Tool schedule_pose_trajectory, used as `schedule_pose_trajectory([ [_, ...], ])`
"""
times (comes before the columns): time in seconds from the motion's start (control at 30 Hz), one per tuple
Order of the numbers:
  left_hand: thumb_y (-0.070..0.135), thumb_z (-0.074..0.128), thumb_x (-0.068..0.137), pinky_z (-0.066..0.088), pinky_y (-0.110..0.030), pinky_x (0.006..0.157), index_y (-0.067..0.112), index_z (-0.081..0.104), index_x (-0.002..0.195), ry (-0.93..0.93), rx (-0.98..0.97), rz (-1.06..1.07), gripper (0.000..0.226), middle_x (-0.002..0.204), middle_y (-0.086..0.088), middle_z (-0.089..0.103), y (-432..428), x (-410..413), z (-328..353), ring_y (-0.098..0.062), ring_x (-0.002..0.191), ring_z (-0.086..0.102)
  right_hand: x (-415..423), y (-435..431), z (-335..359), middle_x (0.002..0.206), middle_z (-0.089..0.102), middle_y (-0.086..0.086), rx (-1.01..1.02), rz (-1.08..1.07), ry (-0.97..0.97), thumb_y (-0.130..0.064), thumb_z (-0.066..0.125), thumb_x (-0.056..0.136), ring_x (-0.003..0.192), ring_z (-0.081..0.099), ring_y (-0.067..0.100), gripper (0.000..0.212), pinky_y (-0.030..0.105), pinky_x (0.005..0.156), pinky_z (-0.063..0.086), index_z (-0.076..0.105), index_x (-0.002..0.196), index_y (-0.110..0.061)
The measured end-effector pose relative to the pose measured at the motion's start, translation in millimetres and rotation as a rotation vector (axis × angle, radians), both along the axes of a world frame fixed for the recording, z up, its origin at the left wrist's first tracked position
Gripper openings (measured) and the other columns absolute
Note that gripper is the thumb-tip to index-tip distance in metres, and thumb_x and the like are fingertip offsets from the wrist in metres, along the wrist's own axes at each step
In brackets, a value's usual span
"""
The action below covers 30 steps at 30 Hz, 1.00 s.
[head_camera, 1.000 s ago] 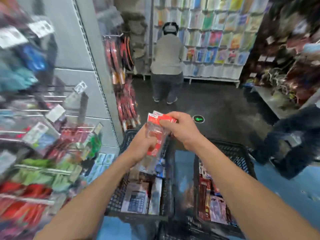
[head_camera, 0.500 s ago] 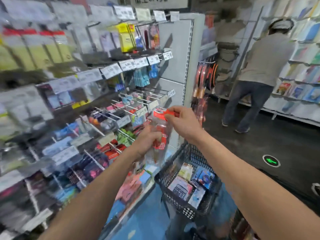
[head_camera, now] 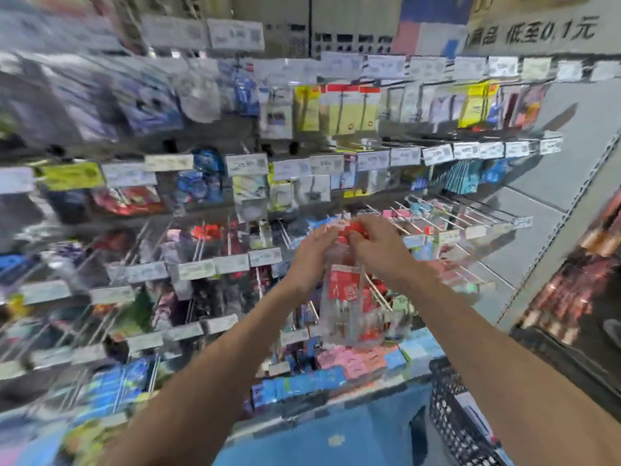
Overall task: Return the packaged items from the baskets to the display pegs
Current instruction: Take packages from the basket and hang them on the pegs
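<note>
One clear packet (head_camera: 349, 304) with red header, long axis upright, hung below our fingers (head_camera: 361, 238), left hand (head_camera: 314, 255) and right hand (head_camera: 381, 252) both pinching its top edge, level with the display pegs (head_camera: 447, 215) just beyond, the right hand nearer the bare ones, we judged.

2 bare hands show at the grip: the left hand (head_camera: 311, 260) and the right hand (head_camera: 379, 250). Back from the grip come 2 bare forearms, the left forearm (head_camera: 201, 381) and the right forearm (head_camera: 504, 364), uncovered from wrist to the bottom edge of the view. Nearest the grip, the fingers (head_camera: 369, 227) and knuckles are smeared by blur; nails cannot be made out.
</note>
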<state>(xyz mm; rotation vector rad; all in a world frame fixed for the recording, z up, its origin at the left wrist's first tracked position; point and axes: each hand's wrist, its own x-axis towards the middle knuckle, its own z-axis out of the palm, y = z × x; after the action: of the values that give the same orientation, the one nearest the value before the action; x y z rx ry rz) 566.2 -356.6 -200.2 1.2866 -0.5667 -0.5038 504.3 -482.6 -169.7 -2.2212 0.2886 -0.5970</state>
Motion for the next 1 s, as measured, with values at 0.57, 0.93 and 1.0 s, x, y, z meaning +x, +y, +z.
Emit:
schedule_pose_trajectory([
  [0.57,0.049,0.024,0.107,0.052,-0.017,0.067,0.040,0.055,0.112,0.236,0.103,0.124,0.033,0.096,0.014,0.068,275.5,121.6,-65.0,0.004,0.081,0.067,175.9,261.8,-64.5,0.076,0.060,0.002,0.247,0.279,0.151,-0.005,0.056,0.097,0.069,0.054,0.016,0.026,0.035,0.065,0.045,0.063,0.078,-0.021],
  [0.93,0.048,0.034,0.104,0.057,-0.024,0.062,0.009,0.063,0.108,0.316,-0.089,0.404,0.049,0.085,-0.006,0.070,345.8,145.5,-88.7,-0.012,0.070,0.070,219.2,355.0,-80.3,0.085,0.074,-0.010,0.047,0.212,0.066,-0.031,0.065,0.093,0.084,0.066,0.016,0.014,0.030,0.075,0.053,0.077,0.093,-0.025],
  [1.0,0.049,0.039,0.100,0.058,-0.025,0.063,0.011,0.064,0.109,0.300,-0.094,0.425,0.046,0.087,-0.006,0.070,353.3,145.0,-90.8,-0.013,0.073,0.070,223.3,362.5,-81.1,0.083,0.072,-0.011,0.031,0.272,0.026,-0.029,0.063,0.095,0.081,0.065,0.013,0.015,0.030,0.074,0.051,0.076,0.093,-0.024],
])
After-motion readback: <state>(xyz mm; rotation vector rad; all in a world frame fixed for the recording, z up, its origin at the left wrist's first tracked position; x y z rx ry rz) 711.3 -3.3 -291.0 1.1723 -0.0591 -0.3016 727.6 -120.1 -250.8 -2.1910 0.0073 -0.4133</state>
